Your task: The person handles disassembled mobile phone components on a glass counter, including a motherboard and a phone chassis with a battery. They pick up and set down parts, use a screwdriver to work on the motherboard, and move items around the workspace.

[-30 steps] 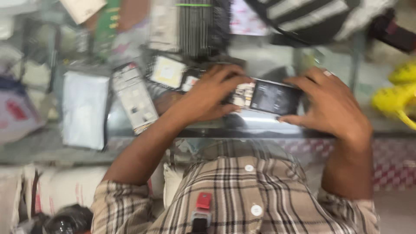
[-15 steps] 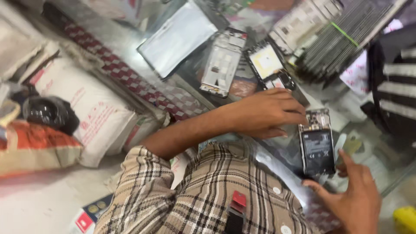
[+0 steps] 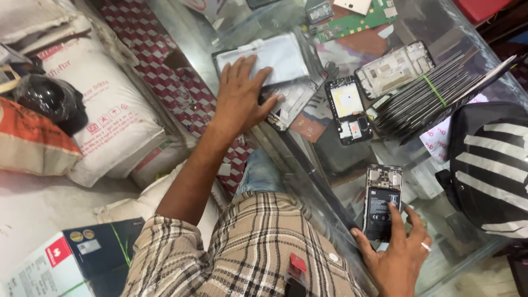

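My left hand (image 3: pixel 242 93) lies flat with fingers spread on a pale grey plastic pouch (image 3: pixel 283 55) at the left of the glass counter (image 3: pixel 341 159), its fingertips next to a grey phone frame (image 3: pixel 294 102). My right hand (image 3: pixel 396 256), a ring on one finger, grips the lower end of an opened phone (image 3: pixel 382 201) with its back off, so the black battery and the circuit board show. That phone rests on the glass close to my checked shirt.
Two more bare phone frames (image 3: pixel 349 107) (image 3: pixel 393 69) and a banded stack of dark screens (image 3: pixel 434 93) lie further out. A green circuit board (image 3: pixel 357 22) sits at the far edge. A black-and-white striped bag (image 3: pixel 489 165) is on the right. White sacks (image 3: pixel 104 104) and a box (image 3: pixel 66 258) lie below, left.
My left hand has left the spot beside the opened phone and reached left onto the grey pouch. My right hand has closed on the phone's lower end. The view has swung.
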